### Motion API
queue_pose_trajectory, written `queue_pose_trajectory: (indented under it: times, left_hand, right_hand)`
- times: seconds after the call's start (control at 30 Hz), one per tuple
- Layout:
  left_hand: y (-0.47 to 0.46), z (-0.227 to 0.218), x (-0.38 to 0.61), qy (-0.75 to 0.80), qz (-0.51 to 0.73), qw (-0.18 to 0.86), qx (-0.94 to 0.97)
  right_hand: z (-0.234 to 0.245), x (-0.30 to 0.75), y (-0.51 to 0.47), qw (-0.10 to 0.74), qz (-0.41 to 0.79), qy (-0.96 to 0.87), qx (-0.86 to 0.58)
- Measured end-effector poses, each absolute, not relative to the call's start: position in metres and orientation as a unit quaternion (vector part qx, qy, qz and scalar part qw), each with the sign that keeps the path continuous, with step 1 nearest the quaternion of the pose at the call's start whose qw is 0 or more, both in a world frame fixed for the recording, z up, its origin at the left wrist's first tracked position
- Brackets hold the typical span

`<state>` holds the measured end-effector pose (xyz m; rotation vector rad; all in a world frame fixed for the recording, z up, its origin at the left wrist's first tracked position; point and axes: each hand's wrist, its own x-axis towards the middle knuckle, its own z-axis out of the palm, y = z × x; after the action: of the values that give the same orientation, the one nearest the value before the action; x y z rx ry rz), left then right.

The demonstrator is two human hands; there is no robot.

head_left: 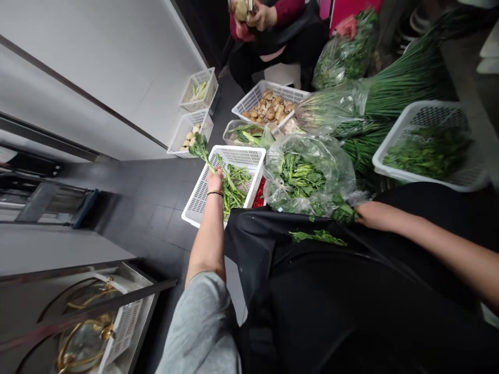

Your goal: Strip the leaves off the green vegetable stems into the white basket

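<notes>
My left hand (214, 180) is closed around a leafy green vegetable stalk (201, 149), its leaves pointing up and away. Below that hand stands a white perforated basket (195, 201) with trimmed green stems (234, 189) inside. My right hand (372, 215) is closed at the near edge of a clear plastic bag (340, 167), on a bunch of leafy greens (344, 212); its fingertips are partly hidden. More leafy greens (300, 174) fill the bag. Loose leaves (319, 237) lie on the black apron (273, 244) over my lap.
A co-worker's hands (261, 18) hold a pale, roundish item at the top. Nearby are a basket of brown potato-like pieces (271, 108), bagged long green onions (401, 83), a basket of greens (429, 150) and red peppers (259, 195). A metal rack (144, 291) stands lower left.
</notes>
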<state>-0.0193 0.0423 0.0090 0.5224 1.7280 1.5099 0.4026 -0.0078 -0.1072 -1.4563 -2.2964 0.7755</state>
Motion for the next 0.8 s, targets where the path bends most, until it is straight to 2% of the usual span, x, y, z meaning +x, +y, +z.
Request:
queue_pose_trajectory:
  times: [0.07, 0.13, 0.3, 0.37, 0.43, 0.5, 0.57, 0.67, 0.73, 0.8]
  left_hand:
    - [0.051, 0.015, -0.035, 0.699, 0.582, 0.354, 0.217]
    - [0.047, 0.017, -0.028, 0.686, 0.571, 0.381, 0.242]
    - [-0.006, 0.007, 0.059, 0.515, 0.529, 0.592, 0.323]
    - [-0.029, 0.000, 0.100, 0.453, 0.530, 0.636, 0.330]
    - [-0.047, -0.006, 0.132, 0.431, 0.531, 0.644, 0.343]
    - [-0.057, -0.010, 0.152, 0.434, 0.516, 0.648, 0.355]
    - [-0.060, -0.013, 0.162, 0.443, 0.501, 0.655, 0.351]
    - [-0.056, -0.016, 0.164, 0.451, 0.518, 0.667, 0.289]
    - [-0.053, -0.016, 0.162, 0.452, 0.542, 0.665, 0.244]
    - [-0.051, -0.016, 0.158, 0.441, 0.546, 0.675, 0.227]
  right_hand:
    - [-0.127, 0.397, -0.012, 0.092, 0.288, -0.805, -0.511]
    - [-0.135, 0.381, -0.015, 0.043, 0.314, -0.810, -0.493]
    - [-0.108, 0.344, 0.006, 0.012, 0.360, -0.816, -0.451]
    - [-0.078, 0.332, 0.022, 0.065, 0.424, -0.796, -0.427]
    - [-0.043, 0.320, 0.034, 0.175, 0.536, -0.724, -0.399]
    - [-0.015, 0.307, 0.039, 0.263, 0.590, -0.653, -0.396]
    - [-0.001, 0.299, 0.034, 0.309, 0.567, -0.630, -0.432]
    - [-0.004, 0.296, 0.009, 0.350, 0.437, -0.690, -0.459]
    - [-0.013, 0.302, -0.010, 0.366, 0.357, -0.762, -0.398]
    - [-0.019, 0.310, -0.021, 0.372, 0.344, -0.795, -0.333]
